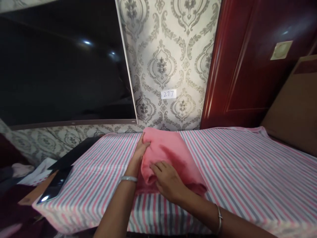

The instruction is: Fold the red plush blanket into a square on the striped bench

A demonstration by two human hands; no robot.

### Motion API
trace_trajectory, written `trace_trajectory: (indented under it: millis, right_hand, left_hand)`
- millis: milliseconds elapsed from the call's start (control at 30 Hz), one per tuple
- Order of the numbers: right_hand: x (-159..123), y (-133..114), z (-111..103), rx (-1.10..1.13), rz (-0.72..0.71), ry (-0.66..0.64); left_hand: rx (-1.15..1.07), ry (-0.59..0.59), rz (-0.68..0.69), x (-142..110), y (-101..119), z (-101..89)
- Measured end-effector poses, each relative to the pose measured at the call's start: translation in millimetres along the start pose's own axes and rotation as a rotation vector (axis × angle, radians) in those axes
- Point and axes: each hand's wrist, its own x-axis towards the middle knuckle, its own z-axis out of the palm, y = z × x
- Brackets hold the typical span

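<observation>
Though the pink cloth [160, 140] lies doubled near the desk's front edge [86, 195], it's unsmoothed; my left grip [141, 148] pinches it, my right grip's [168, 181] hold unclear.

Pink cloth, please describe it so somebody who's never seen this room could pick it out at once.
Below the patterned wallpaper, find the wide striped cover. Near its middle, the left hand grips the left edge of the pink cloth, while the right hand touches its near part. Unlike the striped cover around it, it's pink without stripes.
</observation>
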Motion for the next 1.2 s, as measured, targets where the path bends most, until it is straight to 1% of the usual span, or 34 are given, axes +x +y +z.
trace_trajectory:
  millis: [67,167,267,333,400,500,667,733,800,867,1000,1067,1100,1133,1200]
  right_hand:
    - [10.2,-1.9,3.8,-0.005,-0.013,0.010]
    - [15.8,-5.0,18.2,-0.034,0.023,-0.075]
    - [8.8,-7.3,32.4,-0.039,0.053,-0.145]
    - [1.3,-7.1,38.2,-0.021,0.062,-0.138]
    - [-5.2,-5.4,43.0,0.002,0.056,-0.110]
    - [-10.0,-2.8,51.5,0.007,0.048,-0.085]
    - [-7.8,-6.1,61.6,-0.037,0.066,-0.031]
    - [-8.8,-8.8,62.7,-0.042,0.073,0.002]
    - [-12.9,-11.6,64.3,-0.041,0.066,0.042]
    - [-18.3,-13.7,67.5,-0.046,0.041,0.097]
    - [-23.2,-11.4,73.2,-0.059,-0.007,0.276]
    - [-21.9,-5.1,68.4,-0.036,-0.038,0.396]
    - [-21.5,-0.7,62.4,-0.012,-0.066,0.448]
    - [-22.0,4.0,53.6,0.022,-0.098,0.489]
    - [-27.7,14.0,27.9,0.112,-0.144,0.541]
  left_hand:
    - [-0.040,-0.002,-0.044,8.1,-3.4,-7.7]
    - [-0.039,-0.002,-0.166,5.3,-22.0,-13.0]
    - [-0.022,0.017,-0.215,-6.0,-42.3,-13.7]
    - [-0.024,0.035,-0.236,-14.2,-51.0,-15.3]
    - [-0.035,0.040,-0.255,-23.9,-55.2,-19.0]
    - [-0.055,0.022,-0.290,-43.0,-55.1,-27.2]
    - [-0.085,0.016,-0.320,-77.1,-44.6,-36.9]
    - [-0.155,0.032,-0.344,-86.1,-38.2,-36.8]
    - [-0.274,0.041,-0.392,-92.4,-30.7,-34.8]
    - [-0.445,0.058,-0.449,-96.8,-21.6,-31.5]
    - [-0.771,0.102,-0.471,-102.7,2.7,-21.7]
    - [-0.845,0.118,-0.449,-107.6,17.3,-15.1]
    - [-0.868,0.126,-0.435,-111.6,24.6,-11.7]
    - [-0.889,0.129,-0.415,-116.8,31.8,-8.5]
    - [-0.927,0.102,-0.359,-130.5,43.9,-3.3]
